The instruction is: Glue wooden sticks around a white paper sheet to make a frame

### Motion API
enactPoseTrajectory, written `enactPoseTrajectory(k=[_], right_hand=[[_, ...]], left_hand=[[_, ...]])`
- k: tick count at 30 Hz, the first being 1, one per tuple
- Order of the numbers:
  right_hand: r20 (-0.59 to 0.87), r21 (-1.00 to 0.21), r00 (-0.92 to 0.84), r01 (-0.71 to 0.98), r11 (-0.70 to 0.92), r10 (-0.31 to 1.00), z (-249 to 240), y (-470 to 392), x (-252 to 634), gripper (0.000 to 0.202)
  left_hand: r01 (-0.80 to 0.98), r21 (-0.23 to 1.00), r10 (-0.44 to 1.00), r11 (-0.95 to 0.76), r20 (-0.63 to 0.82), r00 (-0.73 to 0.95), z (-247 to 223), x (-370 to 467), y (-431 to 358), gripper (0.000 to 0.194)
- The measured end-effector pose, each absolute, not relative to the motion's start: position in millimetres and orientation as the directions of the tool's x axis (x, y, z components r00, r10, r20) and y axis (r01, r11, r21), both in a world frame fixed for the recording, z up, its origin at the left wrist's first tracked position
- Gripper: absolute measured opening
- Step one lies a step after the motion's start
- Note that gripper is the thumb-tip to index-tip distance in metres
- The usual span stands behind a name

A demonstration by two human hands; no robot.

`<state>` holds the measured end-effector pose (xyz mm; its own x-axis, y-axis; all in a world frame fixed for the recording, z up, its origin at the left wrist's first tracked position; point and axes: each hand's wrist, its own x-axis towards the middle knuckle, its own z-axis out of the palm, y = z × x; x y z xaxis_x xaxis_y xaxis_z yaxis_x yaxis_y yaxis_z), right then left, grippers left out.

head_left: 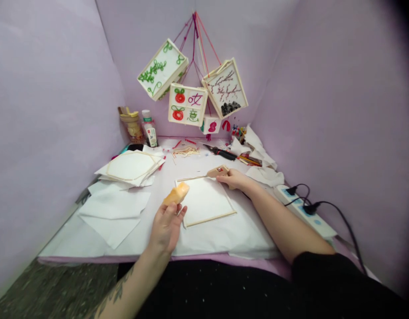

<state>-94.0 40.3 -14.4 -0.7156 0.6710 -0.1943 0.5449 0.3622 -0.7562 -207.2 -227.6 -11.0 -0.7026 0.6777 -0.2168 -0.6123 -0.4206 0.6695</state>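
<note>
My left hand is closed in a pinch on a pale orange, sponge-like piece, raised over the left edge of a white panel. What exactly this piece is, I cannot tell. The panel lies flat on the table, edged with thin wooden strips. My right hand is wrapped around a beige glue gun with a small red mark. Its nozzle points left along the panel's far edge, and a dark cord trails beneath my forearm.
Stacked white sheets lie left. Small sticks and black-handled pliers lie at the back. A power strip with plugged cords runs along the right. Decorated box lanterns hang above, beside a bottle and a cup.
</note>
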Motion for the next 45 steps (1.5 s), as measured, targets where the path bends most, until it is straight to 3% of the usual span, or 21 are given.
enactPoseTrajectory(k=[11,17,22,45], right_hand=[[-0.228,-0.687,-0.695,0.612,0.393,0.682,-13,41,-97,0.035],[-0.196,-0.718,-0.711,0.573,0.395,0.675,-18,47,-97,0.034],[-0.256,-0.664,-0.689,0.635,0.395,0.678,-14,46,-97,0.036],[-0.247,-0.691,-0.705,0.610,0.389,0.665,-13,48,-95,0.031]], left_hand=[[-0.634,0.661,0.695,-0.402,-0.231,-0.681,-20,-210,-228,0.039],[-0.642,0.658,0.692,-0.394,-0.246,-0.678,-18,-209,-228,0.039],[-0.644,0.659,0.691,-0.388,-0.254,-0.676,-18,-209,-228,0.035],[-0.630,0.673,0.707,-0.388,-0.221,-0.672,-20,-209,-228,0.023]])
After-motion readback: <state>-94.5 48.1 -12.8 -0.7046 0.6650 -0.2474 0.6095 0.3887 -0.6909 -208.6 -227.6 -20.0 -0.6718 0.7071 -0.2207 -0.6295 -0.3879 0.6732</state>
